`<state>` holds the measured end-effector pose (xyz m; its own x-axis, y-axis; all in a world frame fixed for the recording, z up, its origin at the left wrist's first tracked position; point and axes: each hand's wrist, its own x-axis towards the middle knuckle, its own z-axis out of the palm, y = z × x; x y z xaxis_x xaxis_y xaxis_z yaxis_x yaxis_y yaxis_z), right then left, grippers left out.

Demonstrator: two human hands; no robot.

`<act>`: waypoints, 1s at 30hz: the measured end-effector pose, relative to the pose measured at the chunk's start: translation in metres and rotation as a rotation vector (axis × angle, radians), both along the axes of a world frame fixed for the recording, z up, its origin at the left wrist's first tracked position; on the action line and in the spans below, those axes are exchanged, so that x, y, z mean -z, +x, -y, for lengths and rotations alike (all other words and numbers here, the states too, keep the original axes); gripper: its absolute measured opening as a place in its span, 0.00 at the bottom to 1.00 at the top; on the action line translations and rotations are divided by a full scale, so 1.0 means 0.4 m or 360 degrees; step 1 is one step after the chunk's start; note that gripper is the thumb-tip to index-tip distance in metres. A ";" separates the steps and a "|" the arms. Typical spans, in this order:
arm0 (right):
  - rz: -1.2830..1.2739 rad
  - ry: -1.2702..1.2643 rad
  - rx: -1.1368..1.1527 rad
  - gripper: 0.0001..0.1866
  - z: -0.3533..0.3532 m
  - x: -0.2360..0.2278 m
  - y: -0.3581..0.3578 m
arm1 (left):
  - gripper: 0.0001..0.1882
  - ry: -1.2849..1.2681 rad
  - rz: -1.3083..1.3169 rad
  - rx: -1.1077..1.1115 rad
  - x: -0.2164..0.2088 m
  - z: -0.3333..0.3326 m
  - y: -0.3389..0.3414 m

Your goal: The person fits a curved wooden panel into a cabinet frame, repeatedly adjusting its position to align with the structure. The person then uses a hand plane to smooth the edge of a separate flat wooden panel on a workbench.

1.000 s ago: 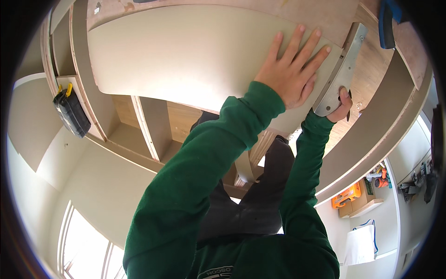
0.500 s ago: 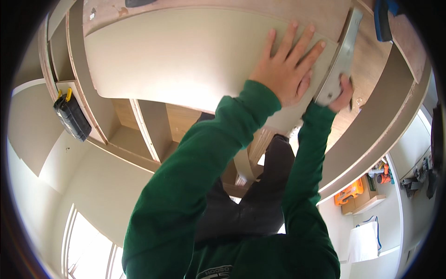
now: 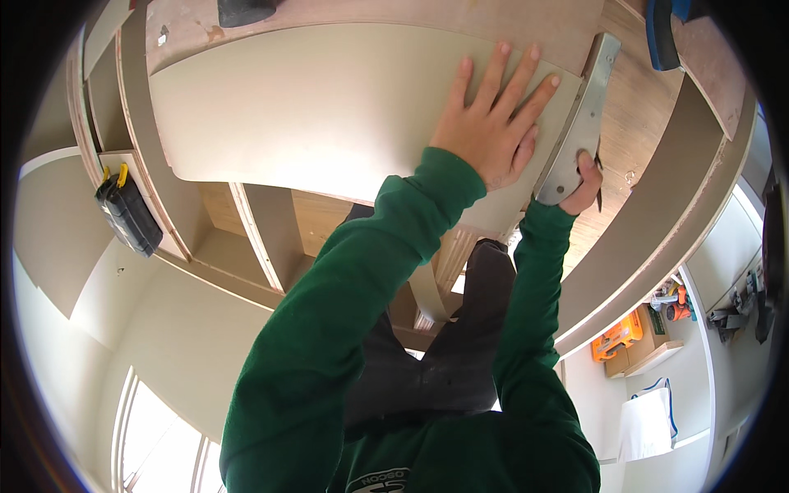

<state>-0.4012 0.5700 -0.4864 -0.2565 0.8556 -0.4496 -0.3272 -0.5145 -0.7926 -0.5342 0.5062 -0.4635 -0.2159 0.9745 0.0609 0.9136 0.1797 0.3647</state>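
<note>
A cream-coloured thin sheet (image 3: 312, 99) with a curved outline lies over a pinkish board (image 3: 345, 10). My left hand (image 3: 486, 123) rests flat on the sheet's right part, fingers spread. Along the sheet's right edge runs a long silver metal tool (image 3: 580, 123), wide at the near end and narrower at the far end, with rivet-like dots. My right hand (image 3: 585, 185) is closed around its near end, thumb on the side. A thin dark part (image 3: 599, 197) of it shows beside my fingers. The underside of the tool is hidden, so its exact kind is unclear.
Beneath the boards is a curved wooden frame with compartments and upright dividers (image 3: 253, 230). A black case with yellow clips (image 3: 129, 215) sits at the left. Far right, a blue-and-black object (image 3: 662, 37) lies on a board. Shelves lower right hold an orange case (image 3: 618, 337) and tools.
The whole view has shifted slightly. My right hand and the silver tool have come a little nearer to me along the sheet's edge. My left hand stays on the sheet.
</note>
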 end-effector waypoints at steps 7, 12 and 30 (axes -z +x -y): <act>0.0075 -0.0147 0.0142 0.44 0.036 0.027 0.035 | 0.33 0.0086 0.0133 -0.0025 0.005 0.003 0.002; 0.0099 -0.0027 0.0029 0.44 -0.011 0.013 0.009 | 0.32 0.0052 0.0178 -0.0027 -0.002 0.002 0.001; -0.0077 -0.0032 0.0085 0.44 -0.034 0.020 -0.009 | 0.31 0.0004 0.0116 -0.0029 -0.014 -0.005 0.008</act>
<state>-0.4049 0.5837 -0.4946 -0.2324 0.8595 -0.4553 -0.3921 -0.5112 -0.7648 -0.5310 0.5083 -0.4581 -0.2376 0.9702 0.0467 0.8813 0.1951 0.4304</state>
